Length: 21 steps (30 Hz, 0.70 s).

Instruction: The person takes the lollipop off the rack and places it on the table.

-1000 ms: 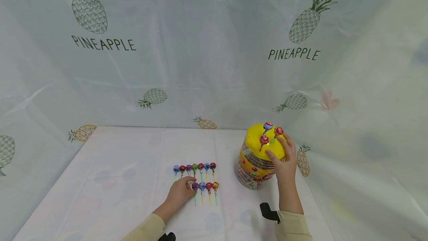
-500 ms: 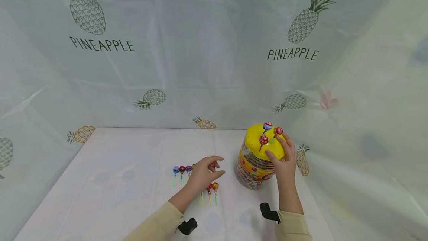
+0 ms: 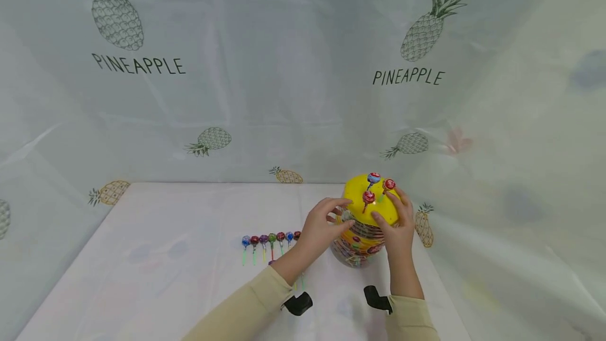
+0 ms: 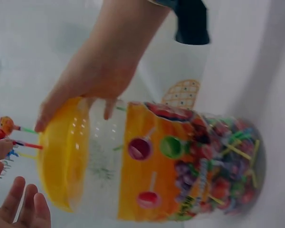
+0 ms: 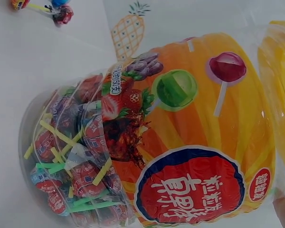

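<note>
A clear jar (image 3: pixel 358 243) full of wrapped lollipops stands at the table's right, topped by a yellow lid (image 3: pixel 356 193). Three lollipops (image 3: pixel 373 178) stick up out of the lid. My right hand (image 3: pixel 399 225) grips the lid's near right edge, thumb in front and fingers over the top; the left wrist view shows that hand (image 4: pixel 99 71) curled over the lid's rim (image 4: pixel 61 156). My left hand (image 3: pixel 324 228) is at the lid's left side with its fingers (image 4: pixel 23 209) spread and nothing seen in them. The jar (image 5: pixel 180 142) fills the right wrist view.
A row of several loose lollipops (image 3: pixel 272 237) lies on the white table (image 3: pixel 165 257) left of the jar, with more behind my left forearm. Pineapple-print cloth (image 3: pixel 284 93) hangs close behind and to the right of the jar.
My left hand has left the lollipops on the table, risen and moved right to the jar's lid. The right hand has stayed on the lid.
</note>
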Each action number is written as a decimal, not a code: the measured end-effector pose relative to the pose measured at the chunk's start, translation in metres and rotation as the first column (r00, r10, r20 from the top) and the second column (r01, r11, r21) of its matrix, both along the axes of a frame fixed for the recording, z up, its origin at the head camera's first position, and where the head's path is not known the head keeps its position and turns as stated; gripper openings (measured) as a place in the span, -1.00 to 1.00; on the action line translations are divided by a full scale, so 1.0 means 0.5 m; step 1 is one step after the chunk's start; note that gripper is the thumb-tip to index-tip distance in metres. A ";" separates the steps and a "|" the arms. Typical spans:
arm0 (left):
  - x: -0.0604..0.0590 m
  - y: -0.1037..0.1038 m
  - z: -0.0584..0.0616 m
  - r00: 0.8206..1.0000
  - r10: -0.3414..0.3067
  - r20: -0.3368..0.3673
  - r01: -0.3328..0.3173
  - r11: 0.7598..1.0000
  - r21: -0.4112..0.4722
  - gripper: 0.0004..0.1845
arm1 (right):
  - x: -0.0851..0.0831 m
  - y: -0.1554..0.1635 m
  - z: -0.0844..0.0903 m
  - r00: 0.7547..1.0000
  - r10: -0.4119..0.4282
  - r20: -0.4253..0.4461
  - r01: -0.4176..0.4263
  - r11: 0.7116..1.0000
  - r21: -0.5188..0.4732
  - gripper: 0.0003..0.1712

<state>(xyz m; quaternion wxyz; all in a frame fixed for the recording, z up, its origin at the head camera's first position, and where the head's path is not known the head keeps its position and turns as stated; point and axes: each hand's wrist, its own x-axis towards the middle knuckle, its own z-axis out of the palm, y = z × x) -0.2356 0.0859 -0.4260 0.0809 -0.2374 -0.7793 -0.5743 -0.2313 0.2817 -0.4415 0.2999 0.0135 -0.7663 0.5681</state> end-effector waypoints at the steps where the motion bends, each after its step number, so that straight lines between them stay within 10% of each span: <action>1: -0.002 0.007 0.007 1.000 0.001 -0.012 -0.001 1.000 0.001 -0.57 | 0.005 -0.004 0.007 1.000 -0.001 -0.002 0.001 1.000 0.009 -0.48; 21: -0.016 0.080 0.053 1.000 -0.008 -0.020 0.011 0.993 0.121 -0.66 | 0.004 -0.007 0.004 1.000 -0.016 0.001 0.016 1.000 0.023 -0.47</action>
